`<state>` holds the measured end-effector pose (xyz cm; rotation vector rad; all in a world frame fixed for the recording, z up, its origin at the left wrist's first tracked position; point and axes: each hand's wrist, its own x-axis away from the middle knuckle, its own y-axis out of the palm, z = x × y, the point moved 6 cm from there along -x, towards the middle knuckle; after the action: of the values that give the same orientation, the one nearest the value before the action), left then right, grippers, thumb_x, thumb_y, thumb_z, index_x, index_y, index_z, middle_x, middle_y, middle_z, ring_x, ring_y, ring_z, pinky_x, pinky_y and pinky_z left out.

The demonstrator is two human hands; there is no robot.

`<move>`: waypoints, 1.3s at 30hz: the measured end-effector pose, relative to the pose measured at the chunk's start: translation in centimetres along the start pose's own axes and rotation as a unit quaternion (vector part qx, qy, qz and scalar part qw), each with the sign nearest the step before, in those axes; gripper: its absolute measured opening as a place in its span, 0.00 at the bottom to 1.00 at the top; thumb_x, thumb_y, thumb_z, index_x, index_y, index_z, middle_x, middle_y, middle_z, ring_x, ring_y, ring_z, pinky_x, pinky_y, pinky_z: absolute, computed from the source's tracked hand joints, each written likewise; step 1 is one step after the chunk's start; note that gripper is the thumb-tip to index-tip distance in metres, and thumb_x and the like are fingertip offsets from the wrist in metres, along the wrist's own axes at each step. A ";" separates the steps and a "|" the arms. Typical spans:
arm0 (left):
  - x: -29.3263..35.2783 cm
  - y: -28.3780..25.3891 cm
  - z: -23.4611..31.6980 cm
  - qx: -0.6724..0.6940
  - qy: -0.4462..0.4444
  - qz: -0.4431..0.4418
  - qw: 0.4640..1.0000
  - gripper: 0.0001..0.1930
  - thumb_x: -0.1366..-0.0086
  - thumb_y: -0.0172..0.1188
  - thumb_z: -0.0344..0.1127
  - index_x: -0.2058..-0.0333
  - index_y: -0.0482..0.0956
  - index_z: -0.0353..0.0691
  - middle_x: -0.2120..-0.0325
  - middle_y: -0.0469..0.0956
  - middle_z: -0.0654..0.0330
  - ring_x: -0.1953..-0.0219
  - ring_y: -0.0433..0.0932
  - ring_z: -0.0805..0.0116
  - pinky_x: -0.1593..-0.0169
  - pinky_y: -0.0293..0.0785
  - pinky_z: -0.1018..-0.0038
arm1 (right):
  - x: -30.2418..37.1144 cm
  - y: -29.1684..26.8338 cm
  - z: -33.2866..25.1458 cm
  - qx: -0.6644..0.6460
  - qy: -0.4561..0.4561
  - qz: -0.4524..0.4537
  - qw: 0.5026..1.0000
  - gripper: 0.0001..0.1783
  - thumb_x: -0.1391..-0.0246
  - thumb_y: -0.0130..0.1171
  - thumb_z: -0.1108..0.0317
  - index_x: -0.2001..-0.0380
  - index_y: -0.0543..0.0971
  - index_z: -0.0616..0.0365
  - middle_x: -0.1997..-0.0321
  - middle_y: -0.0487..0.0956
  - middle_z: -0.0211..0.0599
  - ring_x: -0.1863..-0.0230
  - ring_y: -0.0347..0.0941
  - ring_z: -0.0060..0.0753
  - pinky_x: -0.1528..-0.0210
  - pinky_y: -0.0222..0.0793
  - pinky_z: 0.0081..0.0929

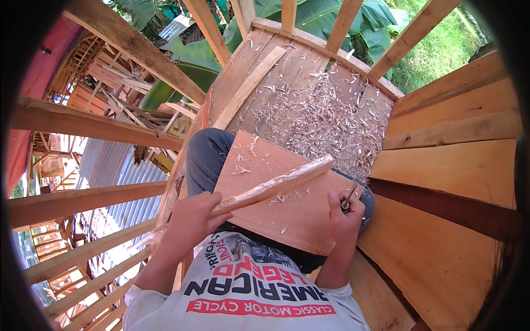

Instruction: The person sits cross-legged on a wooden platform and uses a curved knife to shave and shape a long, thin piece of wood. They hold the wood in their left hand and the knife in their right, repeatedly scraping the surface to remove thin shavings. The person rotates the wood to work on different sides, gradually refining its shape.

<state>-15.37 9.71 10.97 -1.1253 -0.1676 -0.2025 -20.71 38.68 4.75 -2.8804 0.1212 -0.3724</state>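
Note:
My left hand [194, 216] is closed around a long, pale wooden stick [281, 181] with a rough-cut surface. The stick slants up to the right across a flat board [265, 220] resting on my lap, and its thin other end sticks out behind my left wrist. In my right hand [344, 216], over the board's right side, is a small knife with a dark round handle [345, 206] and a thin blade [352, 191]. The blade is apart from the stick. A few curled shavings [282, 196] lie on the board.
Many wood shavings [320, 113] cover the plank floor ahead. A loose wooden strip [249, 88] lies on it. Slatted railings [94, 201] rise on the left and ahead; a plank wall [452, 163] stands close on the right. Banana leaves [309, 27] hang beyond the railing.

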 end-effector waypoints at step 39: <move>5.3 11.2 -8.2 0.365 -0.120 -0.402 0.832 0.18 0.39 0.58 0.44 0.62 0.77 0.32 0.75 0.78 0.43 0.71 0.80 0.51 0.66 0.71 0.64 | -6.5 -1.5 -2.2 0.519 0.053 0.123 0.844 0.32 0.43 0.52 0.42 0.78 0.76 0.66 0.84 0.72 0.51 0.80 0.71 0.48 0.76 0.64 0.36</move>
<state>-7.23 6.53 -1.01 -0.2461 -0.8758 -0.6832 -27.46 40.34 5.59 -1.7421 0.2207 -0.3836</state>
